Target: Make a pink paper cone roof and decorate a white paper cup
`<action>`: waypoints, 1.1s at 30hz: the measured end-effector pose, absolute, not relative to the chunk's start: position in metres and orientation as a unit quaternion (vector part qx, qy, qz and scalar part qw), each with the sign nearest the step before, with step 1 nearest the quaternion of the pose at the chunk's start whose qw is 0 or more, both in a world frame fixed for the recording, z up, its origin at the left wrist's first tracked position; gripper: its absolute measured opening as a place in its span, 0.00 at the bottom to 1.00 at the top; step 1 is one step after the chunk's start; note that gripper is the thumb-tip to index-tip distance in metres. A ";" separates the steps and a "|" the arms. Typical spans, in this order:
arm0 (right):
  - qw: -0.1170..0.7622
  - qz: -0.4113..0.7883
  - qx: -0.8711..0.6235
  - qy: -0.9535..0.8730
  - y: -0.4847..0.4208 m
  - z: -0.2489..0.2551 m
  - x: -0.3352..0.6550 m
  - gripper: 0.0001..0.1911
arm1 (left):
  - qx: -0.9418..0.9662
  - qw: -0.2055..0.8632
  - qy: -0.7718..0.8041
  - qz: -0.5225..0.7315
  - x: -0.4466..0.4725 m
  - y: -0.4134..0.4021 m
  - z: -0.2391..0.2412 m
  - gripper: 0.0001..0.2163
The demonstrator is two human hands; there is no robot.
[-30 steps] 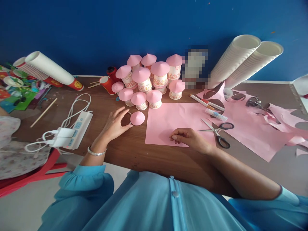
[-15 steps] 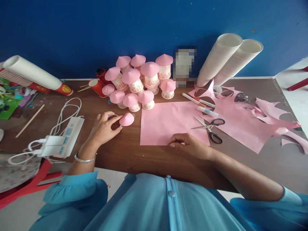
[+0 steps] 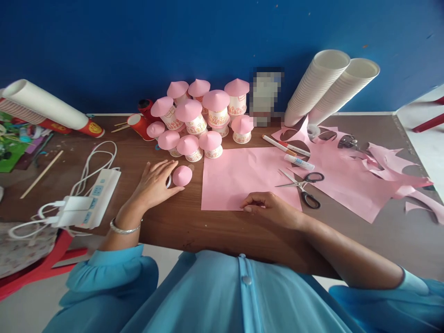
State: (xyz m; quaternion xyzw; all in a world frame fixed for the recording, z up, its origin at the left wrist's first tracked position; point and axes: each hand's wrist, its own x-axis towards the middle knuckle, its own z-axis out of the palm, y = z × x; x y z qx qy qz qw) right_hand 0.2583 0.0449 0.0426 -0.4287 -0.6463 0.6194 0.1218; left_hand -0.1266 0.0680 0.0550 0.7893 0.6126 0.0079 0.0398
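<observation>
1. Head view, left hand [image 3: 154, 186]: thumb and fingers spread wide, in a loose curve about the left side of a small pink cone [image 3: 182, 175]. Cannot tell whether touching it. At the wrist, a silver bracelet [image 3: 124, 230].
2. Small pink cone: point up, on the brown tabletop [image 3: 194, 231], between the left hand and a pink sheet [image 3: 236, 175]. Just beside it, within the curve of the hand, a thin white curved edge [image 3: 169, 181]; cannot tell of what.
3. Right hand [image 3: 275, 210]: fingers curled in narrow, low over the near edge of the pink sheet. Cannot tell whether holding anything.
4. Just beyond the small pink cone: a close group of cone-topped cups [image 3: 189, 110], white with orange and red drawings, under pink paper roofs.
5. Around the sheet's right side: scissors [image 3: 301, 184] with blades parted over the paper and black handles to the right; a white tube [image 3: 299, 162] with a blue label; two white markers [image 3: 274, 141] side by side; farther right, cut pink paper scraps [image 3: 360, 189].
6. Near the blue wall [image 3: 138, 51]: two tall leaning stacks of white cups [image 3: 312, 90] at right; a tilted red cup [image 3: 138, 126] left of the group.
7. Far left: a white power strip [image 3: 104, 196] with cables, and a wooden stick [image 3: 42, 175].
</observation>
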 end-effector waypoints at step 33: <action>0.276 0.009 -0.597 -0.753 0.161 0.095 0.321 0.17 | 0.904 0.044 0.317 0.282 0.069 0.111 0.054 0.07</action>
